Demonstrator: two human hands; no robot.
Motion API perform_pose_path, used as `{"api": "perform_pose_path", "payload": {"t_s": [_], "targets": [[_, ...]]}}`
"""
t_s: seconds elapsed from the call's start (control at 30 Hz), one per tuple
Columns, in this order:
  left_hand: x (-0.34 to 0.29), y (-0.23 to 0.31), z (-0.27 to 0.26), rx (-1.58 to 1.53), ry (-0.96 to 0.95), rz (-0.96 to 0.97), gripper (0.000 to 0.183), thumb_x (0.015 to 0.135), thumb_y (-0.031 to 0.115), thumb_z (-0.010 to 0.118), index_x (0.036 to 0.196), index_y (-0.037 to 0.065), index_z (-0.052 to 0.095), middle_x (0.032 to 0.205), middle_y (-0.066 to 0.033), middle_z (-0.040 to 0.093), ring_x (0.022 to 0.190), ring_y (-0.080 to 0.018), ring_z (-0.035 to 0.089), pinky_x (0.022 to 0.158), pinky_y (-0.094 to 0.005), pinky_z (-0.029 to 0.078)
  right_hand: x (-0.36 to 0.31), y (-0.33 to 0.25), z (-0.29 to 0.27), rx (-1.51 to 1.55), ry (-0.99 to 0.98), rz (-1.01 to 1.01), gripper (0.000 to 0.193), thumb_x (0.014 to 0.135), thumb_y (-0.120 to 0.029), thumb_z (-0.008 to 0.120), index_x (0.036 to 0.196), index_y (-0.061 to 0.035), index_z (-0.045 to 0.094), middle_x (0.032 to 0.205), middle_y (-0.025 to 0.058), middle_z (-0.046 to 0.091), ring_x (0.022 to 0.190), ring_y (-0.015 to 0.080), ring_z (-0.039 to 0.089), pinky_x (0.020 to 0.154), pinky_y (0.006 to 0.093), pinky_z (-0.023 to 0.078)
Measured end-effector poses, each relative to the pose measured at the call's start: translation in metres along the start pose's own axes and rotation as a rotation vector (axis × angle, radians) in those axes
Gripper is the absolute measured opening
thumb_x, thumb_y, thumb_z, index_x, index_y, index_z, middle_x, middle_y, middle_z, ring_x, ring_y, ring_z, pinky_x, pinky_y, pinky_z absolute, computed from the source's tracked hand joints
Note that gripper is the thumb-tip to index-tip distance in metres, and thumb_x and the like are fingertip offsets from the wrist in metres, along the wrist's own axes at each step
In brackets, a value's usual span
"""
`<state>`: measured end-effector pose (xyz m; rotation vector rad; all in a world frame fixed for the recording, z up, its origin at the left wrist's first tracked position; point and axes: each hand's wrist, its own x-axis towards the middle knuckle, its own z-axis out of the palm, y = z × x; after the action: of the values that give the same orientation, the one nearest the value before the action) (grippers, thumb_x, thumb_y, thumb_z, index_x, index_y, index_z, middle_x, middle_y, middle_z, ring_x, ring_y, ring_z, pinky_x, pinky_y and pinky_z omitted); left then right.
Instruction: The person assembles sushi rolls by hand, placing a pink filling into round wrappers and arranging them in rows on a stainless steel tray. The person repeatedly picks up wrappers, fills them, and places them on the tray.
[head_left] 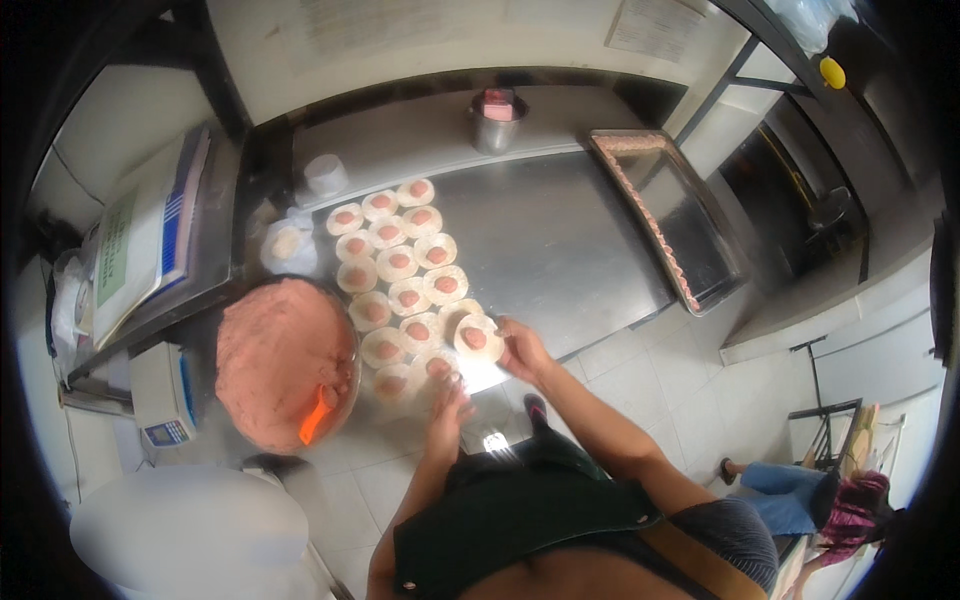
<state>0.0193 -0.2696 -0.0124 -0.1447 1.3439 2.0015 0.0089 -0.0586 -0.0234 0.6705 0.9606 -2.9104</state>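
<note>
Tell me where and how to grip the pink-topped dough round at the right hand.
Best pinched by its bare right edge, coming from the right, where the right hand is: the dough round looks thin and flat, pink filling sits mid-round, and other rounds lie to its left.

Discs (408, 293) lie on the table (550, 230) mid-frame, right of the bowl (356, 365) with a spoon (316, 415) in it; pot (493, 135) top centre, tray (690, 225) upper right.

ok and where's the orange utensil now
In the head view, the orange utensil is left of centre, in the large bowl of pink filling, near its lower right rim, left of the rows of topped dough rounds.
</note>
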Motion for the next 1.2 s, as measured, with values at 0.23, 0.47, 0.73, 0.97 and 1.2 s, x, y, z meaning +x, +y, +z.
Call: {"api": "perform_pose_path", "payload": {"t_s": [0.23,0.47,0.73,0.97,1.2], "targets": [[0.041,-0.004,0.093,-0.235,0.01,0.251,0.052,0.102,0.038,0.042,0.138,0.0,0.042,0.139,-0.0115,0.045,0.13,-0.0214,0.042,0.109,-0.0394,0.034,-0.059,-0.009,0.007,0.076,-0.015,-0.13,0.018,0.085,-0.005,0.054,0.103,-0.0057,0.055,0.1,0.0066,0.061,0.093,0.0168,0.063,0.085,0.0298,0.052],[0.045,-0.004,0.193,-0.03,-0.122,0.103,0.04,0.098,0.032,0.052,0.123,0.001,0.055,0.117,-0.0073,0.061,0.106,-0.0185,0.059,0.083,-0.0344,0.051,-0.072,-0.145,-0.072,-0.318,-0.191,-0.105,0.033,0.089,-0.014,0.053,0.118,-0.0014,0.059,0.091,0.0027,0.059,0.076,0.0115,0.054,0.066,0.0236,0.044],[0.043,-0.031,0.285,-0.414,-0.352,-0.1,0.028,0.098,0.028,0.051,0.114,0.008,0.059,0.11,-0.0045,0.063,0.098,-0.0154,0.06,0.075,-0.032,0.049,-0.118,-0.249,-0.107,-0.579,-0.501,-0.294,0.029,0.087,-0.004,0.066,0.116,-0.0021,0.067,0.104,0.0002,0.051,0.093,0.0104,0.052,0.077,0.0235,0.043],[0.045,-0.034,0.319,-0.698,-0.291,-0.036,0.029,0.097,0.019,0.049,0.121,0.001,0.053,0.115,-0.0092,0.061,0.106,-0.0213,0.059,0.088,-0.0367,0.051,-0.122,-0.271,-0.124,-0.564,-0.361,-0.354,0.023,0.086,0.0,0.067,0.109,0.0005,0.069,0.094,0.0061,0.061,0.083,0.0136,0.057,0.074,0.0265,0.047],[0.044,-0.011,0.327,-0.565,-0.27,0.27,0.029,0.095,0.01,0.052,0.122,-0.001,0.054,0.118,-0.0134,0.061,0.114,-0.025,0.058,0.096,-0.0373,0.051,-0.121,-0.244,-0.106,-0.176,-0.355,-0.413,0.015,0.088,-0.004,0.064,0.102,0.0015,0.066,0.101,0.0094,0.061,0.091,0.02,0.057,0.08,0.0335,0.045]]}}
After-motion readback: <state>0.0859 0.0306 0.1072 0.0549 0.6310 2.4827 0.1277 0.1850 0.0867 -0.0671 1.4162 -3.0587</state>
